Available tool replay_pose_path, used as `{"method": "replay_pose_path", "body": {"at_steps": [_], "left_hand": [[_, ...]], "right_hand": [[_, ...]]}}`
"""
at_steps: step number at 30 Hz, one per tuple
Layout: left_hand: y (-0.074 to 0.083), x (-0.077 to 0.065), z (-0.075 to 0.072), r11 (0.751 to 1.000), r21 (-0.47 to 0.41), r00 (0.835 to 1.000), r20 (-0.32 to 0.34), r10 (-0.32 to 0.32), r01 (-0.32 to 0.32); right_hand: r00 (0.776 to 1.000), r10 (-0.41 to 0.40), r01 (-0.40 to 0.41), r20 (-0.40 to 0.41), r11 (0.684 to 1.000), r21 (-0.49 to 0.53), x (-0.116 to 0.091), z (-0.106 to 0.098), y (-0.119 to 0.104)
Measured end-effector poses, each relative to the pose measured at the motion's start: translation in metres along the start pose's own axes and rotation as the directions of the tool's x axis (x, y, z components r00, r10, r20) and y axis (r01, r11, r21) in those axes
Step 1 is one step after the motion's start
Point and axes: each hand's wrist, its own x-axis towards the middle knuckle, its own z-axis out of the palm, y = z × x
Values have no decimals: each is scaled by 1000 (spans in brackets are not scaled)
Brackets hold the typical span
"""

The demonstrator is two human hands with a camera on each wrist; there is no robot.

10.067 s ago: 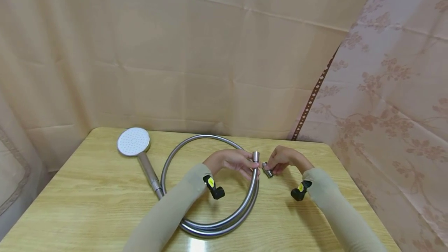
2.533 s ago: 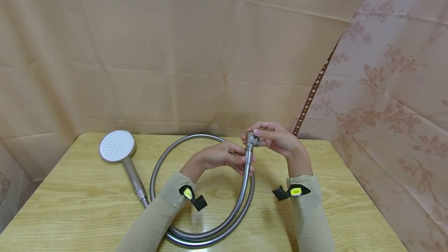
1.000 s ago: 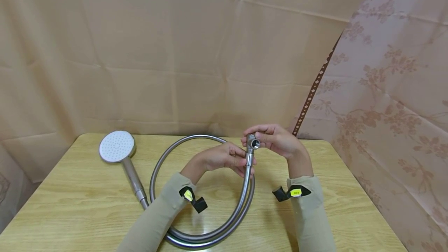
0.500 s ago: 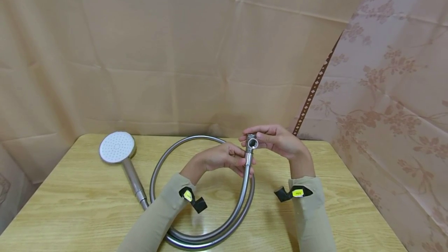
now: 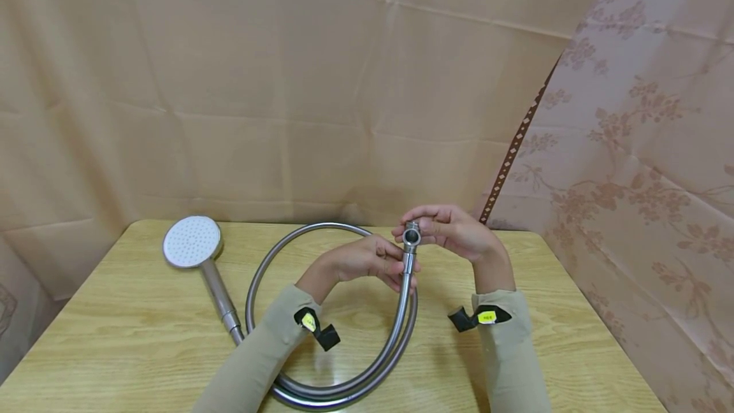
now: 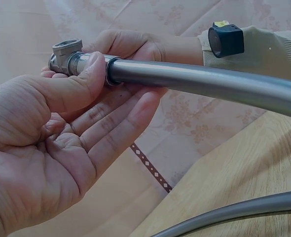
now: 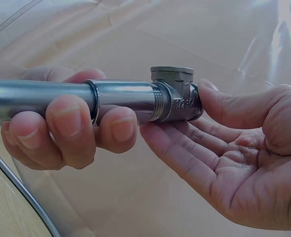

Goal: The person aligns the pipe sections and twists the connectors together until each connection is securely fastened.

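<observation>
My left hand [image 5: 367, 260] pinches the chrome end nut of a flexible metal shower hose [image 5: 401, 317] between thumb and fingers. A small metal tee fitting [image 7: 177, 94] sits on the end of that nut, with a few threads showing between the two in the right wrist view. My right hand [image 5: 459, 231] holds the tee by its far end, thumb on one side and fingers below. The side opening of the tee [image 5: 411, 236] faces the head camera. At the hose's other end, a shower head [image 5: 192, 241] with a white face lies on the table.
The hose lies in a loop on the wooden table [image 5: 132, 330]. A beige curtain [image 5: 321, 81] hangs behind the table, and a pink floral curtain [image 5: 654, 145] borders its right side.
Over the last second the tee's side opening has turned from facing right toward the head camera. Earlier the tee was apart from the hose, in my right hand near the table.
</observation>
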Motion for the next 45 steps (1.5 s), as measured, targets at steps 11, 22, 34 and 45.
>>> {"method": "replay_pose_path", "body": {"at_steps": [11,22,34,45], "left_hand": [[1,-2,0,1000,-8,1000,-6,1,-1],[2,-2,2,1000,11,1000,-17,-10,11],[0,-1,1,1000,7,1000,-13,-18,18],[2,-1,2,1000,6,1000,-9,-15,15]], "right_hand": [[999,-43,44,19,998,-33,1,0,2],[998,-4,-2,-67,997,-76,-1,0,0],[999,-48,48,-2,997,-61,0,2,-1],[998,-33,26,-55,992,-123,-1,2,-4]]}}
